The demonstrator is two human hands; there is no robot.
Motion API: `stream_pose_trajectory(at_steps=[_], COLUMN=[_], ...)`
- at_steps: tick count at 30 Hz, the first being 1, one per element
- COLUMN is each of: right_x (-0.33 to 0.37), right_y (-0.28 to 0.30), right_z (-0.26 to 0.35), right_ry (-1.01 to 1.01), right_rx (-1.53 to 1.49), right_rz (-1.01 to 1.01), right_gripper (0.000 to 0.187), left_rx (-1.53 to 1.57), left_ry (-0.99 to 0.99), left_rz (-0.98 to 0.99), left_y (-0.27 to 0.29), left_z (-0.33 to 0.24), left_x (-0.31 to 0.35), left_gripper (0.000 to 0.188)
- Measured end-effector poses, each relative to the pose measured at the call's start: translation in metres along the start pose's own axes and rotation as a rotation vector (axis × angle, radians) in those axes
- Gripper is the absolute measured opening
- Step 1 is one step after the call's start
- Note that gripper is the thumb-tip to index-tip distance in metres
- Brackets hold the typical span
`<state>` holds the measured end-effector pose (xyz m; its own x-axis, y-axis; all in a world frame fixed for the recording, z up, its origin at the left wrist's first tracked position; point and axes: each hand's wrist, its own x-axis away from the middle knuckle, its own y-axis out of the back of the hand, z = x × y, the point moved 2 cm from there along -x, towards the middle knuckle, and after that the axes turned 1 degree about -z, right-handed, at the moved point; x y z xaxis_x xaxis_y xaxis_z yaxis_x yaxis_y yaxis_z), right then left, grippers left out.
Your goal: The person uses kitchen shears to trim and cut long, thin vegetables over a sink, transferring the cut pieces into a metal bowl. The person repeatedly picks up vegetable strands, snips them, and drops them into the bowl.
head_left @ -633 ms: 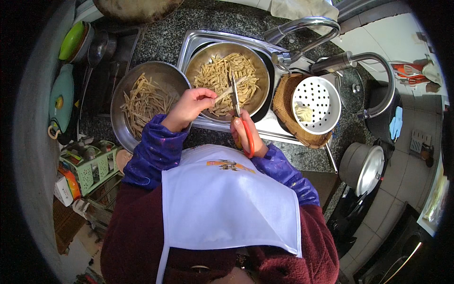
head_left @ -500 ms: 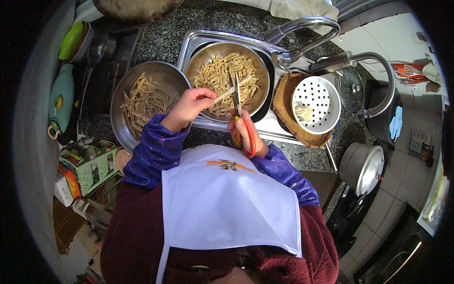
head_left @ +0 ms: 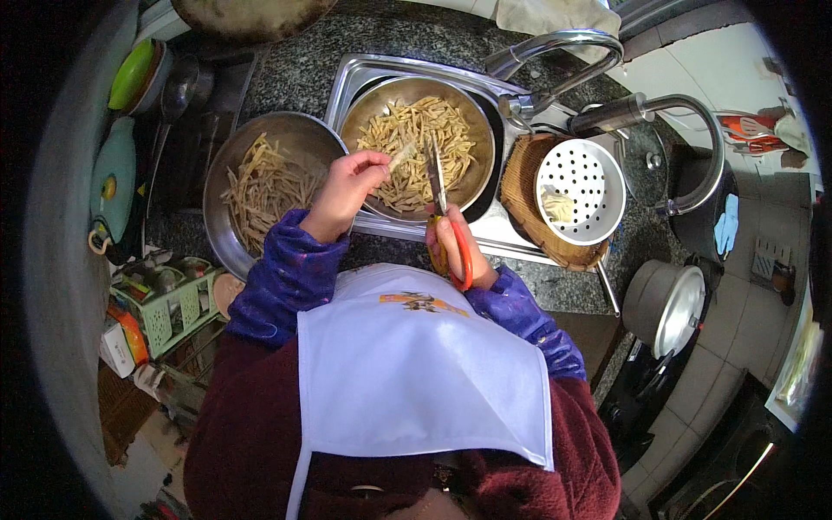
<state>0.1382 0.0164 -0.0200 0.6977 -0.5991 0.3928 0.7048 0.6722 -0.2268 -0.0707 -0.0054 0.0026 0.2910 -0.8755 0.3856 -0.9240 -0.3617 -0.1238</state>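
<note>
My left hand (head_left: 354, 184) pinches a short pale dried strip (head_left: 402, 157) over the near left side of a steel bowl (head_left: 482, 178). In that bowl lies a heap of short cut pale pieces (head_left: 433, 130). My right hand (head_left: 452, 238) is wrapped round the red and yellow handles of a pair of scissors (head_left: 436, 173), whose blades point away over the heap. The blades look closed or nearly so, and the strip is apart from them. To the left, a second steel bowl (head_left: 319, 139) holds longer uncut dried strips (head_left: 264, 195).
The cut-piece bowl rests in a steel sink (head_left: 347, 74). Right of it, a white colander (head_left: 598, 186) with a pale lump inside sits on a woven basket (head_left: 520, 173). Two curved faucets (head_left: 598, 39) rise behind. A lidded pot (head_left: 663, 303) stands far right, a green rack (head_left: 178, 308) lower left.
The strip in my left hand has become shorter, its far end gone from between the blades. The scissors have shifted slightly right and toward me.
</note>
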Motion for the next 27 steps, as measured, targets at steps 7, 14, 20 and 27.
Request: stream_pose_trajectory(at_steps=[7, 14, 20, 27], right_x=[-0.001, 0.001, 0.004, 0.003], right_y=[-0.006, -0.004, 0.007, 0.012], right_z=[-0.005, 0.006, -0.016, -0.022], right_ry=[0.053, -0.04, 0.029, -0.027], right_rx=[0.077, -0.089, 0.064, -0.063], right_rz=[0.09, -0.159, -0.132, -0.158], right_gripper=[0.047, 0.031, 0.044, 0.041], left_rx=[-0.086, -0.395, -0.617, -1.22], left_ry=[-0.111, -0.163, -0.482, 0.072], left_rz=[0.049, 0.096, -0.283, -0.216], left_y=[-0.017, -0.016, 0.067, 0.117], left_z=[0.007, 0.012, -0.003, 0.035], left_x=[-0.002, -0.001, -0.016, 0.003], left_gripper=[0.017, 0.024, 0.027, 0.019])
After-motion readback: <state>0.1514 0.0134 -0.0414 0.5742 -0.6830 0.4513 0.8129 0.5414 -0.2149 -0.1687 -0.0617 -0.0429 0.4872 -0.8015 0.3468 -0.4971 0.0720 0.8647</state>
